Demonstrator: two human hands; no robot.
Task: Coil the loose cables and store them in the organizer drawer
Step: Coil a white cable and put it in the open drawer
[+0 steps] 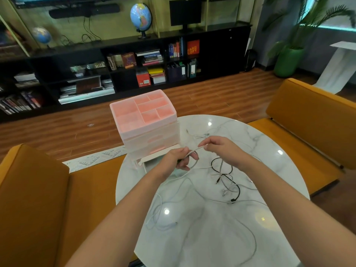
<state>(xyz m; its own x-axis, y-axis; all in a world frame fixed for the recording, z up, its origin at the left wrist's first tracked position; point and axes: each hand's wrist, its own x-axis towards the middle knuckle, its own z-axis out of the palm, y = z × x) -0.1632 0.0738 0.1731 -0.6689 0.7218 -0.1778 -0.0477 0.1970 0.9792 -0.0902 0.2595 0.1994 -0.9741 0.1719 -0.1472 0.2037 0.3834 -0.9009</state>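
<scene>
Above the round white marble counter, the left hand grips a loop of thin grey cable; the right hand pinches its strand. Loops should probably stay even and tight. The pink plastic organizer's bottom drawer stands open, its inside hidden by the hands.

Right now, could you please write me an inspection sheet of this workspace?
Surface: round marble table, glossy with light glare.
Job's things: pink organizer at the far left edge; its bottom drawer is pulled open.
Clutter: nothing seen.
Hands: left hand grips a loop of a grey cable; right hand pinches the same cable.
Cables: black cable and white cables lie loose and tangled on the table.
Surroundings: orange seats, bookshelf, globe, potted plant.
</scene>
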